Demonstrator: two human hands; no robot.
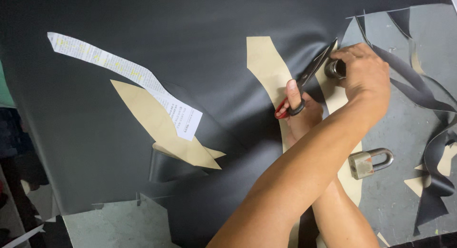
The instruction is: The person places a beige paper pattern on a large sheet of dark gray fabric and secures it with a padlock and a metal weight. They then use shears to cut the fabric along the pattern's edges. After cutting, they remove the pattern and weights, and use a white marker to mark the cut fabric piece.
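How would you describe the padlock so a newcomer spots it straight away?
Start at the grey table, bare at the right past the black sheet. Beside the crossed forearms lies the padlock, next to a tan pattern strip. It is the only loose metal piece: square silver body, curved shackle.

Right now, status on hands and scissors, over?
Right hand shut on scissors, blades at tan pattern. Left hand gripping metal weight. Padlock beside forearms.
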